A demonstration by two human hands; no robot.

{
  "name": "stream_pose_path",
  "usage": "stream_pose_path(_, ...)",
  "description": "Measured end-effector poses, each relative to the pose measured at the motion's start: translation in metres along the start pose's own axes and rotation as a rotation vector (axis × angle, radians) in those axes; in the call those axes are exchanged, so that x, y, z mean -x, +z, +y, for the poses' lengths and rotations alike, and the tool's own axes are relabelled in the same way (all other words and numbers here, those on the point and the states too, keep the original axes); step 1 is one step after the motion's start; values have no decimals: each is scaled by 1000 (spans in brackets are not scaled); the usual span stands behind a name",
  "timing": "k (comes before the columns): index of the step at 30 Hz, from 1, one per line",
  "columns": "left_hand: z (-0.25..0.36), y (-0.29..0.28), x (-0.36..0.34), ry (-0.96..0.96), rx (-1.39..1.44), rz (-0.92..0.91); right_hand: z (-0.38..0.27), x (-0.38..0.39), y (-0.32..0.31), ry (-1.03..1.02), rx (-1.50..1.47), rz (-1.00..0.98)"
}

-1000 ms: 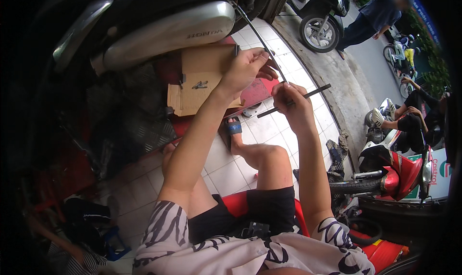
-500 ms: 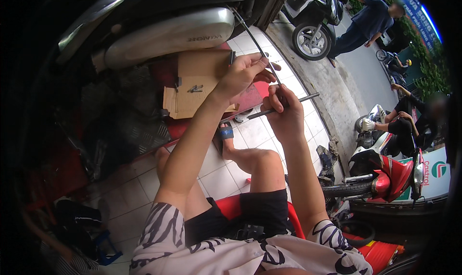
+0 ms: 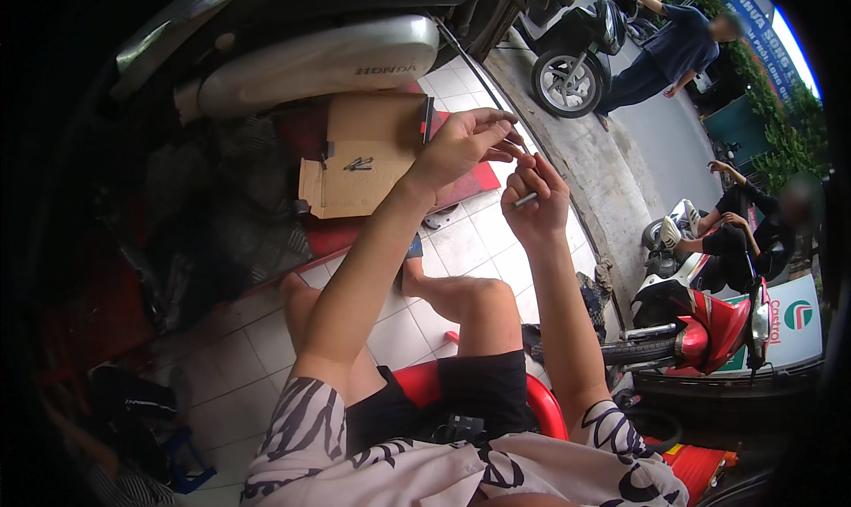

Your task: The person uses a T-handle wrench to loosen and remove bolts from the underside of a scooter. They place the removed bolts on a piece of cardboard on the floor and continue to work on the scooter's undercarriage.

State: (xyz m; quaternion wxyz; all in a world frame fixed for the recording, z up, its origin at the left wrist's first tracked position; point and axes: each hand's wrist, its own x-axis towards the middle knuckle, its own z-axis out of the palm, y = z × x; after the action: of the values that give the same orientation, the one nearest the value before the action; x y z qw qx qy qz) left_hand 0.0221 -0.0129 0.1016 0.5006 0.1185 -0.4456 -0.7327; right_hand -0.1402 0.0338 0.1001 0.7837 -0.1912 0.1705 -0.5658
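Note:
A T-handle wrench with a long thin dark shaft and a grey crossbar (image 3: pixel 525 200) is held out in front of me. My right hand (image 3: pixel 541 197) is closed around its handle, with one end of the bar poking out between the fingers. The fingers of my left hand (image 3: pixel 461 148) are bent around the shaft just beyond it. From there the shaft slants up and left to the underside of a motorbike, beside its silver cover (image 3: pixel 310 59); its far tip is hidden in the dark parts there.
An opened cardboard box (image 3: pixel 372 139) with several small metal pieces (image 3: pixel 358 164) lies on a red platform (image 3: pixel 483 179) left of my hands. A red motorbike (image 3: pixel 709 325) stands at the right, a person seated behind it. Farther off, another person stands by a black scooter (image 3: pixel 567 77).
My right hand has turned the crossbar, which lay across the fist and now points toward me. My left hand has shifted slightly right and down along the shaft.

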Motion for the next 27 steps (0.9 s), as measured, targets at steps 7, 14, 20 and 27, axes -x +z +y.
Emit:
stream_pose_path(7, -4, -2, -2, -136, -202, 180, -7, 6, 41, -349, 1889, 156)
stream_pose_path(14, -8, -3, -7, -115, -61, 172, -17, 16, 69, -611, 2618, -58)
stream_pose_path(20, -8, 5, -10, -94, 119, 187, -24, 74, 38, -953, 2076, 186)
stream_pose_path(27, -9, 1, -12, -136, 159, 167, -4, 80, 46, -299, 1013, 171)
